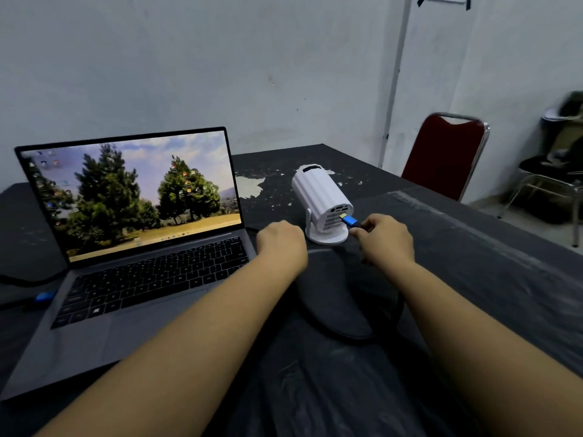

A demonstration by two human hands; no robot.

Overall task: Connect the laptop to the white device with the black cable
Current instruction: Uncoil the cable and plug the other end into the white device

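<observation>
An open grey laptop [132,272] sits at the left with a tree wallpaper on its screen. A blue plug [45,296] is at its left side. The white device [321,200], a ribbed cylinder on a round foot, stands in the middle with its port panel facing me. My right hand [383,239] pinches the blue-headed connector [349,220] of the black cable [344,334], its metal tip at the device's rear ports. My left hand [280,244] rests curled on the table just left of the device's foot. The cable loops on the table between my forearms.
The table [473,253] is covered in black sheeting with flaking white patches behind the device. A red chair [444,156] stands at the far right edge, and a second chair piled with things [558,171] is further right. A pale wall is behind.
</observation>
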